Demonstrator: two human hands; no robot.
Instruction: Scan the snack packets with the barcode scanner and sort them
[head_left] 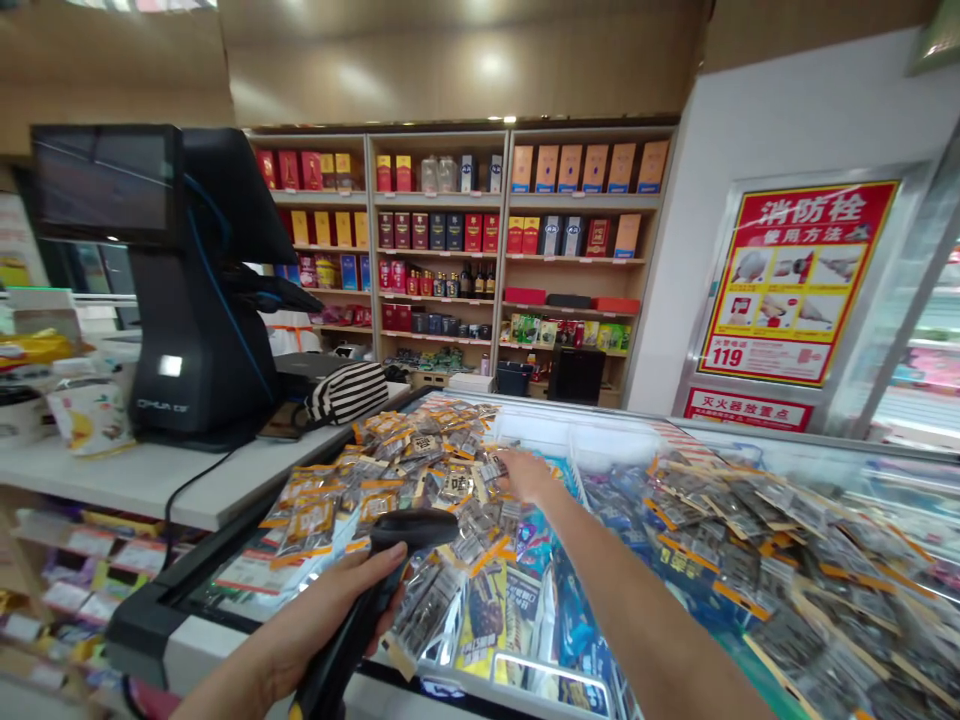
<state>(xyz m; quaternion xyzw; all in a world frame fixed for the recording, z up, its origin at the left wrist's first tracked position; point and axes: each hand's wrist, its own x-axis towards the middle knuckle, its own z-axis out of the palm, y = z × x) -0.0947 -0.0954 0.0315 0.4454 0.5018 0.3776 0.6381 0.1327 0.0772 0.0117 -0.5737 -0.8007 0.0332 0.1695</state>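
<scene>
Wrapping left fingers round scanner, packets beyond

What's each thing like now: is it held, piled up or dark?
Left hand: closed around the scanner
Scanner: held, tilted
Right hand: on a packet, grip unclear
Left packets: heaped on the freezer
Right packets: heaped
Screen: looks dark
Striped bag: lying at the counter's edge

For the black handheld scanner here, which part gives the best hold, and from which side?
Probably the scanner's handle, from the left: it is long and slim, slanting up toward a wider head, which suits a wrapped grip. The left hand holds it there, leaving the head uncovered.
</scene>
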